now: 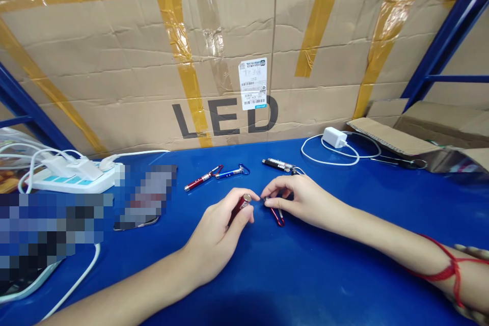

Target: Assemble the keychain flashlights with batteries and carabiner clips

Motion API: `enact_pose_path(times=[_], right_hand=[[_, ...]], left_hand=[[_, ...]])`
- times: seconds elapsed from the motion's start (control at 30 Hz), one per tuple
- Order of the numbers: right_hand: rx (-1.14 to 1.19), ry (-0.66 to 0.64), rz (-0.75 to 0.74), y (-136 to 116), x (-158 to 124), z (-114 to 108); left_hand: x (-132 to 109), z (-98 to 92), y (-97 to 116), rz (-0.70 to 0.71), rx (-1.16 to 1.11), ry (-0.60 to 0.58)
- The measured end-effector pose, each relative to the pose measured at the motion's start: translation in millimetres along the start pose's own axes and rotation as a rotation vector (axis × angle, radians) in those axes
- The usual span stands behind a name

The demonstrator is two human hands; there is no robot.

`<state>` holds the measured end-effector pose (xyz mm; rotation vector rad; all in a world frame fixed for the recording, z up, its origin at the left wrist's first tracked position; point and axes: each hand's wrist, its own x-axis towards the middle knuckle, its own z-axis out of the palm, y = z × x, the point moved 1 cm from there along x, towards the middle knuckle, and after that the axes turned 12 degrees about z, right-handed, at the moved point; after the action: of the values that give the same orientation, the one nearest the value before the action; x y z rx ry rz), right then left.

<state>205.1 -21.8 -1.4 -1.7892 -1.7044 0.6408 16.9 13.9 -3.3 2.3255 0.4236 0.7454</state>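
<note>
Wrapped round a short red metal tube (pixel 243 201), my left hand (pixel 225 229) is closed near the middle of the blue table (pixel 305 275). The tube's round end points up and away. Just to its right, my right hand (pixel 296 196) pinches a small dark end piece with a red carabiner clip (pixel 279 218) hanging from it. The two hands are close together. Beyond them lie a red penlight (pixel 197 182) and a blue penlight (pixel 228 173), each with a clip. A black penlight (pixel 278 164) lies behind my right hand.
At the left are a white power strip (pixel 76 178), a phone (pixel 147 198), a blurred-out device (pixel 42 239) and a white cable (pixel 82 277). A white charger (pixel 334 137) with its cable lies at the back right, near an opened carton (pixel 393 135). A large cardboard box (pixel 126 71) stands behind the table.
</note>
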Motion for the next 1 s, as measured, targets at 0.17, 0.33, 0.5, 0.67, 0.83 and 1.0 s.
enact_pose_path(times=[0.17, 0.33, 0.5, 0.67, 0.83, 1.0], right_hand=[[0.341, -0.094, 0.015, -4, -3, 5], [0.432, -0.133, 0.093, -6, -4, 8], [0.559, -0.131, 0.161, -7, -4, 5], [0.665, -0.142, 0.055, -10, -7, 2], [0.745, -0.182, -0.022, -14, -11, 4], [0.731, -0.168, 0.019, -16, -10, 4]], left_hand=[[0, -0.3, 0, 0.006, -0.003, -0.003], [1, 0.5, -1, -0.009, 0.002, -0.005], [3, 1.0, -3, -0.004, 0.017, -0.010], [2, 0.6, -6, 0.022, 0.080, 0.008], [2, 1.6, -6, 0.034, 0.047, -0.001], [-1, 2.7, -6, 0.086, 0.057, -0.011]])
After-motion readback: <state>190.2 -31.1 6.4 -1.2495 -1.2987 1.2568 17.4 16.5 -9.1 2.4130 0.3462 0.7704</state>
